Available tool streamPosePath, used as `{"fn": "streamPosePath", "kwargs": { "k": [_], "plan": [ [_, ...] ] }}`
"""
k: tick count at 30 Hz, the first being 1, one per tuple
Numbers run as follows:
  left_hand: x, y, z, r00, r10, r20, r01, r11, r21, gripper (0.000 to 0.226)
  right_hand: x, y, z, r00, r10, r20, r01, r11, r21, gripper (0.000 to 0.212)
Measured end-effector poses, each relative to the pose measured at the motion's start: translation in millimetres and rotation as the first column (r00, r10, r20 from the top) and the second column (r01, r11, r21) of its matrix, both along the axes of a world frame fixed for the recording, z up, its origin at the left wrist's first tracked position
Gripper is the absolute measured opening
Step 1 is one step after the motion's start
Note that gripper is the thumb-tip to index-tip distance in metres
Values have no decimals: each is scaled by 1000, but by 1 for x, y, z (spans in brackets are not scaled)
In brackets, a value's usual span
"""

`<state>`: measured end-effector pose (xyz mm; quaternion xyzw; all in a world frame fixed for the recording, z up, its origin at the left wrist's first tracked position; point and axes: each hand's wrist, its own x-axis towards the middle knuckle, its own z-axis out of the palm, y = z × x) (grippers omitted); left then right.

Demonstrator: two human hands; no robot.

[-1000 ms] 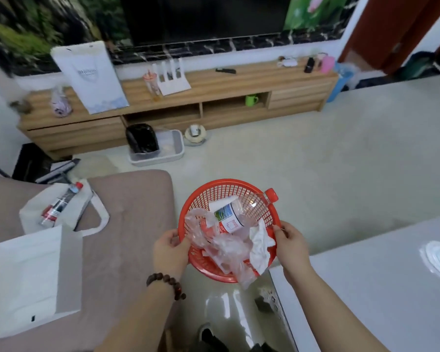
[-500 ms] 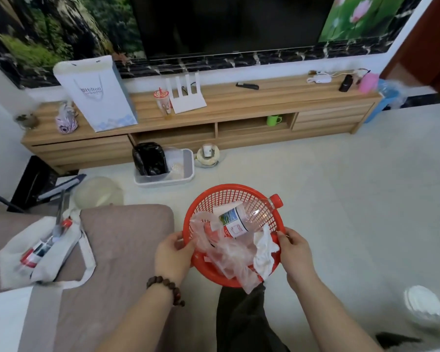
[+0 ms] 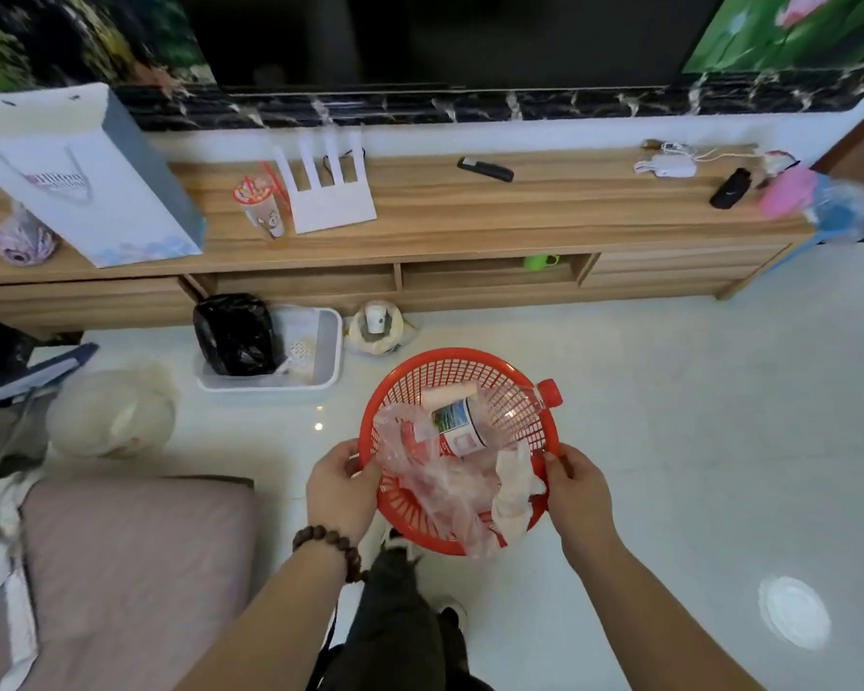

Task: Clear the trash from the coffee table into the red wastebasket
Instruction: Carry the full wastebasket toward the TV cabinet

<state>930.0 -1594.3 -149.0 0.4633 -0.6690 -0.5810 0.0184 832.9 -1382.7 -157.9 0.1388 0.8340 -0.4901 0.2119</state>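
Wastebasket [image 3: 457,371] pinched at the rim by both hands [image 3: 342,483] [image 3: 577,486]; overhanging plastic [image 3: 450,496] and bottle [image 3: 490,416] could spill if tipped.

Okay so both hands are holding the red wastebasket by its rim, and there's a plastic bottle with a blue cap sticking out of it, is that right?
Not quite: in the head view the plastic bottle has a red cap, not blue. The rest holds: the left hand and right hand hold the red wastebasket by its rim.

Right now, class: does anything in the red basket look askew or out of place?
Yes. The plastic bottle lies slanted, its red cap poking over the red wastebasket rim, and a clear plastic bag spills over the near edge.
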Motion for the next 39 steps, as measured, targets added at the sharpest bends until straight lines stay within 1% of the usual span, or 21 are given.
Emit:
{"fn": "streamPosePath", "kwargs": {
  "k": [4,6,7,10,12,15,18,20,23,25,27,29,30,33,36,39],
  "plan": [
    [-67,-10,-24,999,10,42,-10,1000,-4,2,-72,-16,-28,999,20,32,-22,999,48,22],
    [-99,-18,-38,998,15,53,-15,1000,7,6,-105,-26,-42,998,39,48,-42,997,72,22],
    [-116,-23,-45,998,16,68,-17,1000,20,1,-122,-31,-50,997,49,52,-54,995,90,22],
    [-171,-35,-69,990,18,137,-23,999,40,28,-173,-45,-70,995,69,66,-78,987,138,25],
    [-210,-41,-90,984,22,179,-29,999,36,33,-213,-54,-88,993,85,83,-97,983,153,23],
    [-267,-50,-133,975,47,218,-60,997,54,35,-272,-65,-127,990,85,112,-102,982,157,24],
    [-320,-60,-190,967,101,233,-121,990,76,30,-324,-77,-185,987,90,132,-111,981,158,24],
    [-351,-67,-240,966,101,236,-124,989,83,23,-356,-86,-234,985,90,147,-114,980,163,29],
    [-392,-77,-322,977,41,211,-70,989,130,2,-398,-96,-319,983,77,170,-101,985,140,34],
    [-416,-82,-374,984,8,179,-37,987,158,10,-422,-99,-374,981,78,175,-101,986,129,34],
    [-438,-87,-418,990,-5,144,-20,985,170,9,-442,-101,-424,979,89,183,-110,988,110,34],
    [-455,-90,-454,994,-13,107,-6,984,179,4,-459,-105,-462,977,114,181,-134,986,100,34],
    [-463,-92,-469,996,-21,87,4,982,190,5,-466,-108,-478,976,127,178,-146,984,98,34],
    [-480,-92,-502,997,-42,67,27,976,217,40,-483,-112,-513,975,158,159,-174,980,98,34],
    [-488,-91,-520,997,-64,53,51,974,221,54,-494,-115,-531,979,169,115,-182,977,112,35],
    [-496,-94,-528,998,-70,11,66,976,206,63,-505,-118,-536,978,189,89,-197,976,90,36]
  ]
}}
